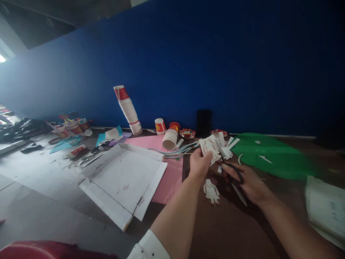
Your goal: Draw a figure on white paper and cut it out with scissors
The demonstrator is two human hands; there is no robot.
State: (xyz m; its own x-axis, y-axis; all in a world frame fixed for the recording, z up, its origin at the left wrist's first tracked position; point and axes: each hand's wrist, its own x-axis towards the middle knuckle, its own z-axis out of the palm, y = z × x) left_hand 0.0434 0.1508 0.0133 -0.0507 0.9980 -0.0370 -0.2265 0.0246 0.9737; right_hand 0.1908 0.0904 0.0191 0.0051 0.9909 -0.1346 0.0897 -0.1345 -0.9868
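My left hand (199,164) pinches a piece of white paper (208,146) with brown drawn outlines, raised above the brown tabletop. Around the handles of black scissors (237,173) my right hand (252,184) is closed. The blades reach the right edge of the paper; whether they are apart is too small to tell. A pale pointed strip (239,194) shows just under my right hand, its kind unclear. Below the hands lies a white paper cut-out (211,191) shaped like a small figure. White paper scraps (228,150) are scattered behind the scissors.
To the left lies a shallow white box (126,172) on pink paper (167,180). A tall leaning stack of paper cups (128,109) stands near the blue wall (188,64). Green sheet material (272,154) lies at right, with a white packet (326,208) nearer me.
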